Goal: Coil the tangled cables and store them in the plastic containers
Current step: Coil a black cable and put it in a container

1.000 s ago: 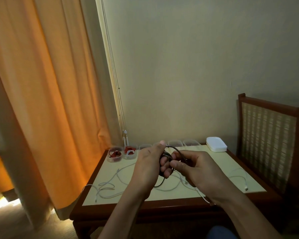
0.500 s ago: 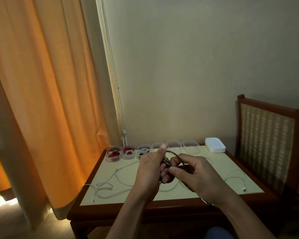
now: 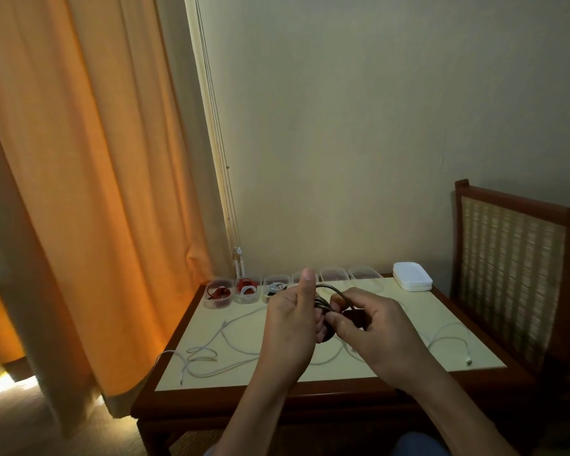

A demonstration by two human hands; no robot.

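— Two hands are working one dark cable (image 3: 332, 288) above the middle of the table (image 3: 408, 311). What is changing?

— Little, and slowly. The left hand (image 3: 290, 327) is gripping the coil, fingers curled round the turns, thumb (image 3: 308, 279) sticking straight up. The right hand (image 3: 380, 330) is pinching the strand where it is arching over from the thumb side.

— And a second ago?

— The arch was standing taller, and the right forefinger was stretching out toward the left hand. Now those fingers are curling in close against the coil, so I am judging that another turn is being laid down.

— Is the coil moving toward the containers (image 3: 364, 274)?

— Not yet. It is hanging between the hands, off the table, well short of the row at the far edge. The hands are sitting lower against that row than before, though. The third one from the left, hidden behind the left hand a second ago, is now showing with a cable inside.

— So how far along is the job?

— Three at the left end are holding cables, one is partly hiding behind the thumb, and the two right of it are looking empty. White cables (image 3: 469, 359) are lying loose on the table on both sides of the hands, and the lids (image 3: 412, 278) are waiting in a stack at the far right corner.

— How much of this cable is remaining?

— I cannot tell, because the hands are covering any loose length. Judging by the tight bundle, the winding is nearing its end, and the drop into a free container is coming next.
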